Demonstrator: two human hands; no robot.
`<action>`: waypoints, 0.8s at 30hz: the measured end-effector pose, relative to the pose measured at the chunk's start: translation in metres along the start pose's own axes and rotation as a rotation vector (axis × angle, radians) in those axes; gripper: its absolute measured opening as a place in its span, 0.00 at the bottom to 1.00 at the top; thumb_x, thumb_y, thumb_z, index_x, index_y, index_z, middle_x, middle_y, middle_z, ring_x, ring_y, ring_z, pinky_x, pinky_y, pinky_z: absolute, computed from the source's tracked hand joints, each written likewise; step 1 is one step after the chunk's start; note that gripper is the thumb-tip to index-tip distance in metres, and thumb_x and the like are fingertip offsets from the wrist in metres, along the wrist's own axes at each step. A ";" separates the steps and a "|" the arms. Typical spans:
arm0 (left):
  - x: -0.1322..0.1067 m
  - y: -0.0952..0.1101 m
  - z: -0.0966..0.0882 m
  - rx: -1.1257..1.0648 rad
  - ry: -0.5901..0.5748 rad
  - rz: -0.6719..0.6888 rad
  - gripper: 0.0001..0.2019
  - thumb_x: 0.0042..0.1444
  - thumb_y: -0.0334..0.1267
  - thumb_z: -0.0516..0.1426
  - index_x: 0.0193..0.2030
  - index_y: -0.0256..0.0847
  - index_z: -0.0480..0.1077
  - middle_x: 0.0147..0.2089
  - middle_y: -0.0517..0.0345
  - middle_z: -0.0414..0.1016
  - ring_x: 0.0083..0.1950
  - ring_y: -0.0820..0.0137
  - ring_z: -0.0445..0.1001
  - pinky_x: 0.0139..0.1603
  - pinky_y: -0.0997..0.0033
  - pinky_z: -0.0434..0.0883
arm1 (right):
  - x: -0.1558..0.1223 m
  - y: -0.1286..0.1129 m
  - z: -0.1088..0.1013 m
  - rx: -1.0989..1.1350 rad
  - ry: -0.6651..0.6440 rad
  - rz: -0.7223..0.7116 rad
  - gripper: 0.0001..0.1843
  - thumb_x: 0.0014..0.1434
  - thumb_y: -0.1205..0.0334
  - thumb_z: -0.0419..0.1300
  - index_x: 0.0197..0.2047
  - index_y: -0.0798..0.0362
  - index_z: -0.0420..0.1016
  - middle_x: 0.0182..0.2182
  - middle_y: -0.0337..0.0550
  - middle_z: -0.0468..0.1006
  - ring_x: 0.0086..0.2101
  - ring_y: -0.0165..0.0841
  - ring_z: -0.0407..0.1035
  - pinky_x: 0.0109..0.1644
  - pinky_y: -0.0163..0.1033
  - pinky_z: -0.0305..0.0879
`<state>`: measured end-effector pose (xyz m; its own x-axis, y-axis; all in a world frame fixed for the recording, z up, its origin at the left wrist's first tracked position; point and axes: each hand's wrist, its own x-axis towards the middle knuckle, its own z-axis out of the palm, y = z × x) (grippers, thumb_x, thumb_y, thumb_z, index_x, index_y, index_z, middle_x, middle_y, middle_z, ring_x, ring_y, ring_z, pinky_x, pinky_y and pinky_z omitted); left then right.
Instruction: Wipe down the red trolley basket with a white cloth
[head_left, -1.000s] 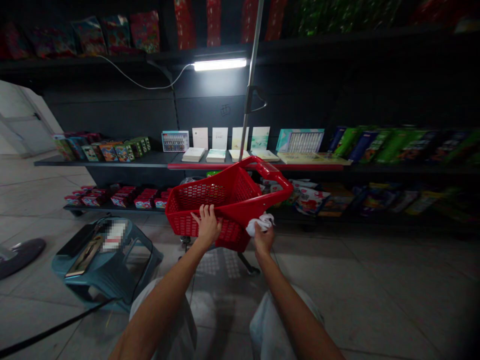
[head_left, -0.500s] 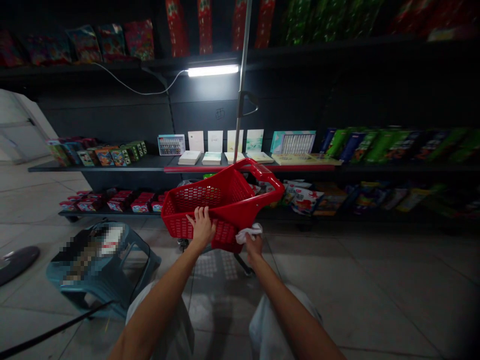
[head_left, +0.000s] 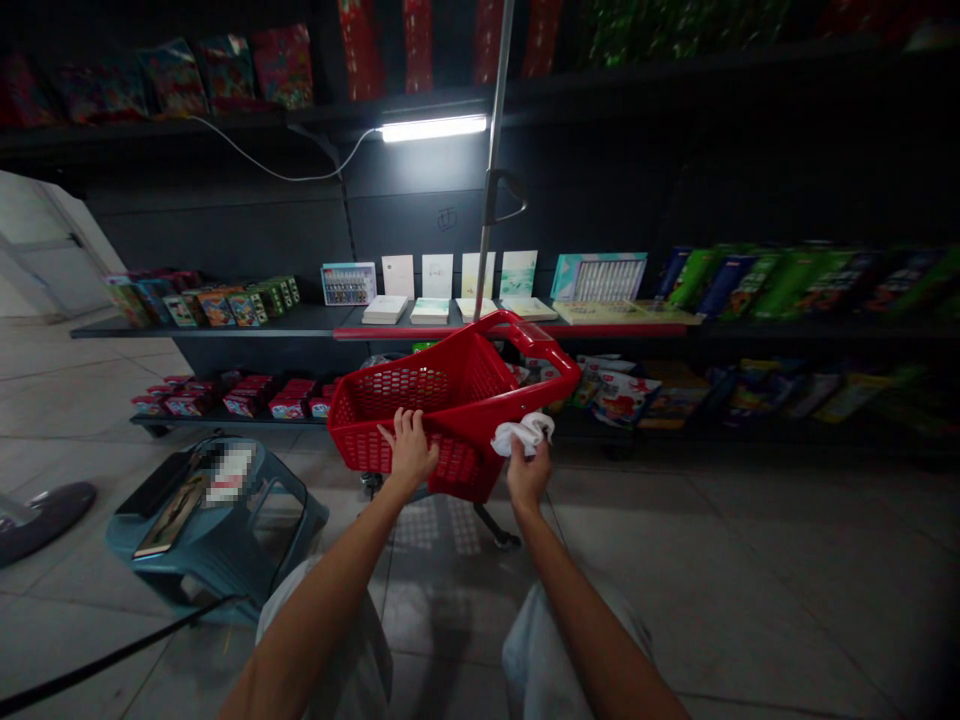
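Note:
A small red plastic shopping cart (head_left: pixel 480 440) stands in front of me, its handle pointing right. At the upper rim of its near side, my left hand (head_left: pixel 411 455) has hold of the basket, fingers bent over the edge. Pinched in my right hand (head_left: pixel 529 475) is a crumpled white cloth (head_left: pixel 523 434). It is at the cart's rear side below the handle; whether it touches the plastic I cannot tell.
Behind the cart runs a dark shelf (head_left: pixel 285 322) with books (head_left: pixel 437 277), boxed sets and snack packs. A blue plastic stool (head_left: pixel 217 535) with things on it stands at left. A metal pole (head_left: pixel 495 120) rises behind the cart, near a lit tube lamp (head_left: pixel 433 128).
My right hand has moved up and to the right with the cloth, from the lower rear of the cart toward the handle. My left hand stays on the basket's near side.

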<state>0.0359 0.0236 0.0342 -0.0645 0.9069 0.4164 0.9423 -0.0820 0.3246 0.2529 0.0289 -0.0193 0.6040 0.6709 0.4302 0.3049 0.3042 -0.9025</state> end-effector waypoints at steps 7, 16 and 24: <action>0.001 -0.007 0.002 -0.043 -0.003 0.014 0.34 0.54 0.39 0.57 0.69 0.40 0.58 0.73 0.40 0.59 0.81 0.48 0.40 0.75 0.26 0.35 | 0.041 -0.035 -0.029 -0.203 -0.108 -0.472 0.17 0.64 0.57 0.55 0.51 0.55 0.76 0.55 0.63 0.77 0.58 0.49 0.71 0.62 0.55 0.68; 0.000 0.000 0.005 0.003 -0.034 0.011 0.38 0.52 0.40 0.57 0.71 0.39 0.55 0.76 0.38 0.52 0.82 0.47 0.30 0.75 0.26 0.34 | 0.098 -0.096 -0.036 -0.481 -0.363 -0.767 0.21 0.59 0.72 0.53 0.52 0.55 0.78 0.53 0.52 0.80 0.56 0.44 0.69 0.65 0.48 0.63; -0.003 0.002 0.013 0.011 -0.025 0.031 0.38 0.53 0.41 0.57 0.71 0.37 0.54 0.77 0.38 0.50 0.82 0.47 0.28 0.74 0.24 0.35 | 0.127 -0.128 -0.028 -0.864 -0.547 -0.743 0.16 0.65 0.63 0.54 0.46 0.53 0.83 0.44 0.51 0.84 0.44 0.43 0.72 0.53 0.45 0.59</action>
<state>0.0418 0.0263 0.0227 -0.0271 0.9139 0.4051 0.9472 -0.1061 0.3026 0.3106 0.0562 0.1515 -0.2388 0.7825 0.5750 0.9442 0.3255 -0.0510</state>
